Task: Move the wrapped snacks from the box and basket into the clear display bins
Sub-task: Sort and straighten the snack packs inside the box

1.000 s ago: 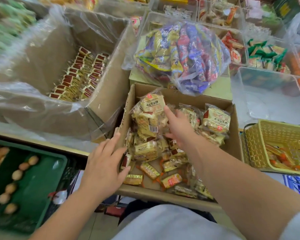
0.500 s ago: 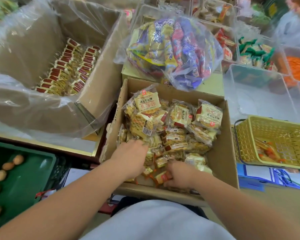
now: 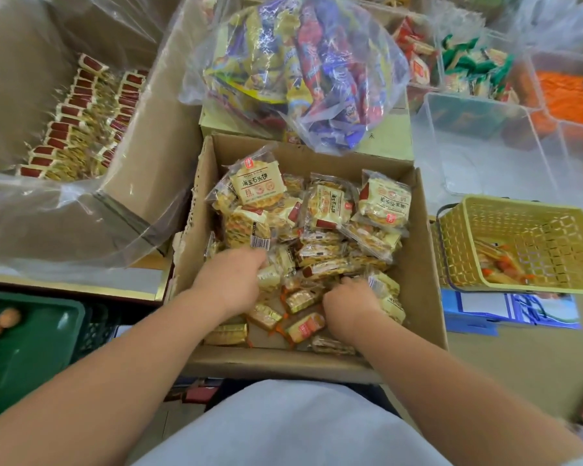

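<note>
Left hand (image 3: 229, 284) and right hand (image 3: 347, 306) dig into snacks (image 3: 320, 210) in the box (image 3: 421, 264); fingers curl under, hold unseen. Packets likely light, slippery, crushable: gather loosely by wrapper edges.

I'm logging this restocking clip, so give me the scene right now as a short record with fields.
cardboard box: holds the pile of wrapped snacks
left hand: fingers curled into the pile, grip hidden
right hand: likewise, nearer the front wall
yellow basket: right of the box, few orange packets inside
clear display bin: behind the basket
</note>
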### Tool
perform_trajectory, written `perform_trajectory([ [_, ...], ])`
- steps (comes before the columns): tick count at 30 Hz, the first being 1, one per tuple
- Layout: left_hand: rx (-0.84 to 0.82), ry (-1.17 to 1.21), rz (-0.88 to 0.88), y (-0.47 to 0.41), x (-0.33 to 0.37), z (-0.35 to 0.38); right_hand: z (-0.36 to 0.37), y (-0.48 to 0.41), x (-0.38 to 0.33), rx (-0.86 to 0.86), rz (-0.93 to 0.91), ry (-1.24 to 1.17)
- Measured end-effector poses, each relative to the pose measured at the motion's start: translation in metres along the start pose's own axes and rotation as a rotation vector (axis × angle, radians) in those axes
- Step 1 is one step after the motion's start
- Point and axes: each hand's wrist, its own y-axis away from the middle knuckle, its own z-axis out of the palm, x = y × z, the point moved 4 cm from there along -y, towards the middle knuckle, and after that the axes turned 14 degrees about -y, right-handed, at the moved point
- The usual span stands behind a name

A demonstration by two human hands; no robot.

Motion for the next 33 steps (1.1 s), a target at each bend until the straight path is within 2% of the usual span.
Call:
perform_trajectory([
  [3, 0.216, 0.079, -0.042, 0.006, -0.015, -0.035, 0.008, 0.002, -0.003, -0.034, -0.009, 0.142],
  [6, 0.454, -0.063, -0.051, 0.010, -0.027, -0.063, 0.010, 0.000, -0.008, -0.069, -0.014, 0.194],
  [9, 0.574, -0.239, -0.073, 0.018, -0.030, -0.067, 0.012, -0.002, -0.012, -0.167, -0.005, 0.180],
  [11, 0.625, -0.213, -0.029, 0.028, -0.024, -0.058, 0.014, -0.001, -0.014, -0.248, 0.018, 0.117],
  [13, 0.490, -0.109, 0.049, 0.035, -0.013, -0.035, 0.014, 0.000, -0.016, -0.310, 0.030, 0.030],
  [15, 0.169, -0.053, 0.072, 0.037, -0.004, -0.002, 0.011, 0.002, -0.018, -0.360, 0.027, -0.041],
  [18, -0.236, -0.140, 0.065, 0.035, -0.004, 0.042, 0.011, 0.003, -0.021, -0.438, 0.007, -0.141],
  [21, -0.459, -0.203, 0.040, 0.029, -0.006, 0.058, 0.010, 0.004, -0.021, -0.433, -0.030, -0.175],
  [24, -0.566, -0.214, 0.083, 0.023, 0.001, 0.065, -0.002, 0.003, -0.008, -0.171, -0.062, -0.139],
  [26, -0.601, -0.246, 0.117, 0.022, 0.003, 0.067, -0.005, 0.002, 0.002, -0.076, -0.051, -0.073],
  [29, -0.600, -0.331, 0.126, 0.023, 0.002, 0.063, 0.001, 0.000, 0.006, -0.055, -0.074, 0.062],
  [33, -0.419, -0.416, 0.081, 0.020, 0.004, 0.046, 0.009, -0.006, 0.000, -0.086, -0.148, 0.213],
])
